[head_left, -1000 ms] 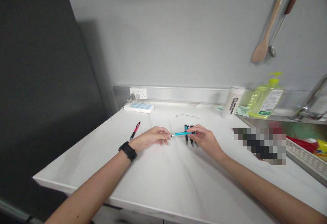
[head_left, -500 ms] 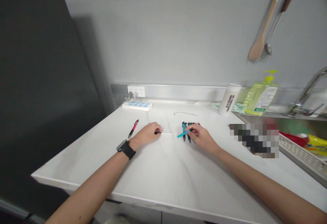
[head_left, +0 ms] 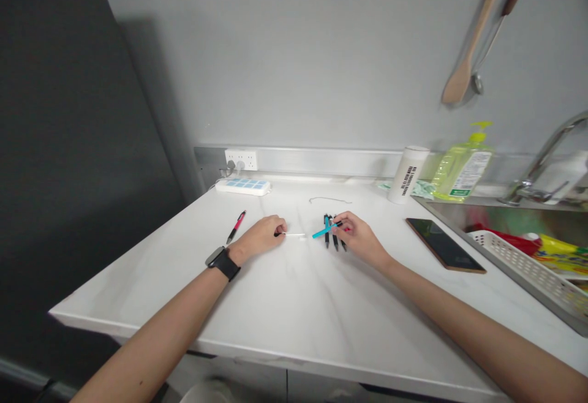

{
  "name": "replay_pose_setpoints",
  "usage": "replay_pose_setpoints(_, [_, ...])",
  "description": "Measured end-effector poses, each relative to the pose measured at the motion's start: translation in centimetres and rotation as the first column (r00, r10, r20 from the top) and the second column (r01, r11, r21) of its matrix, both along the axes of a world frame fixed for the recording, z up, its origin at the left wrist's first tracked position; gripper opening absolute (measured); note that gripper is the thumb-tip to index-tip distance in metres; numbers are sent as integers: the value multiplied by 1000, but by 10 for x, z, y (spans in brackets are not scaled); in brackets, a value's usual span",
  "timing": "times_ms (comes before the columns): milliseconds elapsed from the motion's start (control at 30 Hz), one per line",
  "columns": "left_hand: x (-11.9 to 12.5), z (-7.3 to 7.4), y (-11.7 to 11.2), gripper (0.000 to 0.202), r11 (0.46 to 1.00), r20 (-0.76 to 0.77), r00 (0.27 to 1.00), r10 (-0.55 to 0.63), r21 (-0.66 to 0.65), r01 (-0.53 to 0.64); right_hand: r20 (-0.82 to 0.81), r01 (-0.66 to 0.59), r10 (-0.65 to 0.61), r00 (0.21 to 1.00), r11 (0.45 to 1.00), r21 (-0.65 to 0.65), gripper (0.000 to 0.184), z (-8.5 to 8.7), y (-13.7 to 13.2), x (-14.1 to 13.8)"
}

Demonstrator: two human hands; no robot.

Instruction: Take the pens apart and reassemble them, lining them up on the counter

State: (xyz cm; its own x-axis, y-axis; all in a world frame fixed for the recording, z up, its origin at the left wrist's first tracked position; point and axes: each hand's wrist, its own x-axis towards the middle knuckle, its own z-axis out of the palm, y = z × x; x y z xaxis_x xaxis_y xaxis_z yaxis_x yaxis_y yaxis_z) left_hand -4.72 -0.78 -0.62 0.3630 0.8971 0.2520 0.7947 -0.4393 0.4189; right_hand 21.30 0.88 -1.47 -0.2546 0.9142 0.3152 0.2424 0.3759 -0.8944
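Closest in, the left hand (head_left: 260, 236), with a black watch (head_left: 223, 263) on its wrist, sits low over the white counter (head_left: 294, 296), its fingers clenched on the dark end of a thin white refill (head_left: 294, 234) that points right, just above the counter top. The right hand (head_left: 361, 239) grasps a cyan barrel (head_left: 321, 231) in its fingertips, the barrel slanting left toward the refill's free end, with a small gap between the two. A dark piece shows at the barrel's right end, close against the fingers, but how it joins the barrel is too small to tell. Black pens (head_left: 327, 233) lie side by side just under the right hand's fingers, their tips toward the person. Left of the left hand, a red pen (head_left: 236, 226) lies on its own, and on the right a phone (head_left: 444, 253) lies face up near the sink (head_left: 459, 214), which holds a white basket (head_left: 528, 271) and bright packets. Farther back lie a bent wire (head_left: 329, 200) and a power strip (head_left: 242, 187) below a wall socket (head_left: 241, 160) with plugs in it. A white bottle (head_left: 408, 174) and a green soap pump (head_left: 462, 167) stand by the tap (head_left: 542, 161), and a wooden spoon (head_left: 463, 66) hangs on the grey wall above
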Motion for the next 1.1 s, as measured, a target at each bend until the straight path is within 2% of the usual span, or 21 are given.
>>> replay_pose_setpoints(100, [-1, 0, 0, 12, 999, -5, 999, 53, -13, -53, -178, -114, 70, 982, 961, -252, 27, 2, 0, -1])
replay_pose_setpoints(167, [-1, 2, -1, 12, 996, -12, 996, 88, -23, -88, -253, -161, 80, 964, 933, -322, 25, 2, 1, -1])
replay_pose_setpoints(400, [1, 5, -4, 13, 993, -28, 993, 112, -37, -113, -412, -267, 77, 908, 863, -428, 14, 2, 2, 3])
replay_pose_setpoints(567, [-2, -1, 1, 12, 988, -14, 989, 150, -46, -150, -417, -328, 133, 899, 836, -440, 24, 8, -5, 2])
replay_pose_setpoints(867, [-1, 0, 1, 11, 984, -62, 983, 172, -22, -174, -548, -451, 111, 829, 711, -539, 22, 11, -10, -1])
replay_pose_setpoints(933, [1, 0, 1, 12, 983, -82, 980, 181, -2, -181, -563, -466, 111, 819, 701, -540, 18, 12, -11, -1])
replay_pose_setpoints(1100, [2, -3, 2, 14, 980, -115, 973, 201, 28, -199, -590, -508, 131, 797, 674, -537, 26, 10, -10, -1])
